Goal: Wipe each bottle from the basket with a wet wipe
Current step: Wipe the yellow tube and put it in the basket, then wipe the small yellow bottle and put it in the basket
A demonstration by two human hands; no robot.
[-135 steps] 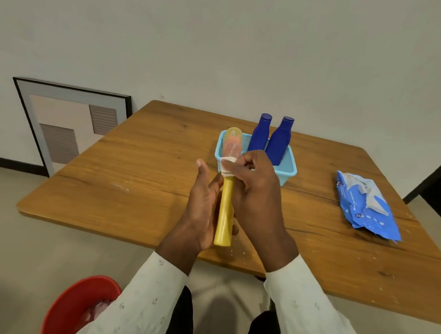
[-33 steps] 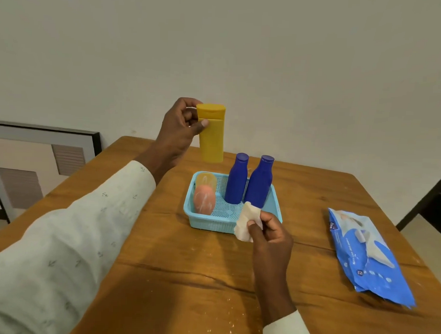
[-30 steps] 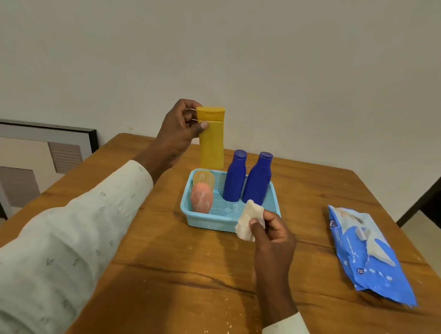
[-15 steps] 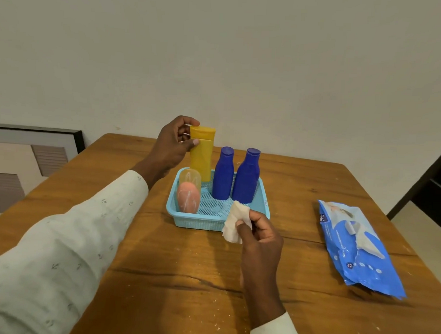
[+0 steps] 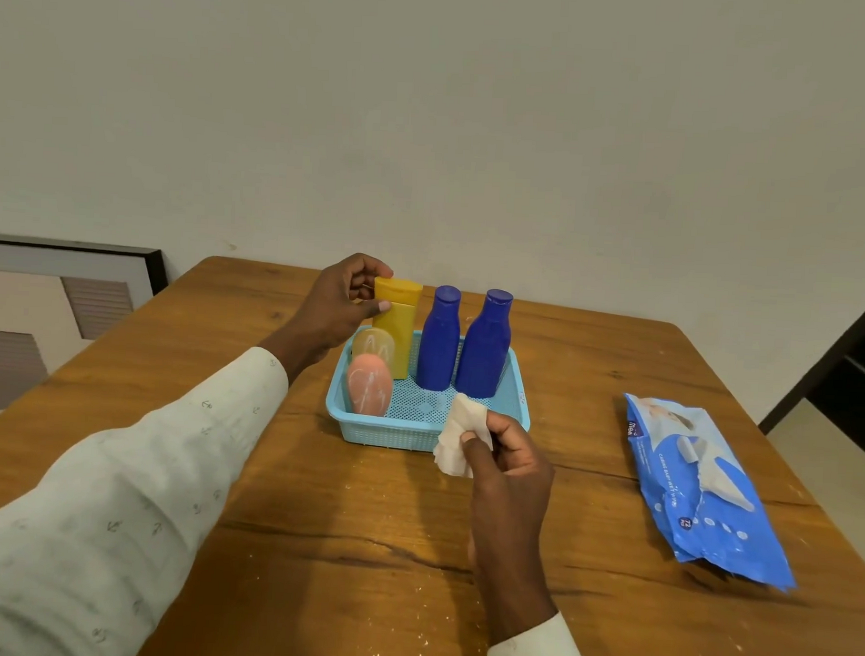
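Four bottles in blue basket [image 5: 512, 381]. Left hand [image 5: 340, 306], arm stretched forward, pinches yellow bottle [image 5: 394, 336] by cap, bottle upright at basket's far-left corner, seemingly being set down. Right hand [image 5: 506, 460] near basket's front rim, pinching crumpled wet wipe [image 5: 458, 440]. Next, likely: let go, pick dark blue bottle [image 5: 439, 343] just right of grip.

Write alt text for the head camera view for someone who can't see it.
A person's left hand grips the cap end of a tall yellow plastic bottle standing in a light blue plastic basket beside two dark blue bottles and a peach tube. Their right hand pinches a crumpled white wipe over a wooden table.
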